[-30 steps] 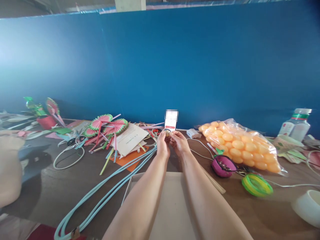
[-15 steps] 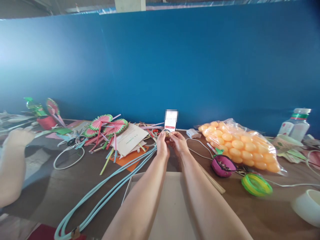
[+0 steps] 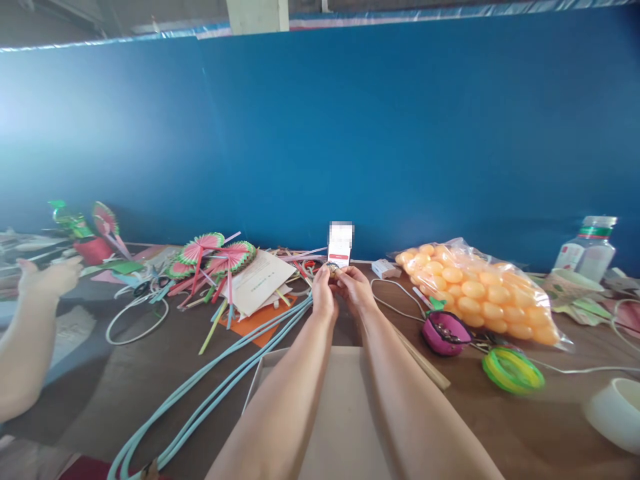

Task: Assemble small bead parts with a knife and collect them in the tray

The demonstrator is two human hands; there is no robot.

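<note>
My left hand [image 3: 323,292] and my right hand [image 3: 357,288] meet over the far part of the table, fingers closed together. Between their fingertips shows a small shiny metallic thing [image 3: 333,267], gold and dark in colour; its kind is too small to make out. Both hands seem to pinch it, though some of the right fingers are hidden. Just behind them a phone [image 3: 339,251] with a lit white screen stands upright, its top blurred out. Below my forearms lies a shallow beige box or tray [image 3: 345,400].
To the left lie pale blue tubes [image 3: 210,363], paper fans [image 3: 201,248] and papers [image 3: 263,280]. On the right are a bag of orange plastic eggs [image 3: 475,290], a purple bowl [image 3: 445,333], green-yellow rings [image 3: 513,370] and a tape roll [image 3: 617,413]. A co-worker's hand [image 3: 47,277] is at far left.
The co-worker's hand at far left has shifted right, with its fingers more stretched out. My hands stay together on the small thing, nearly unmoved. The view has tilted slightly.
</note>
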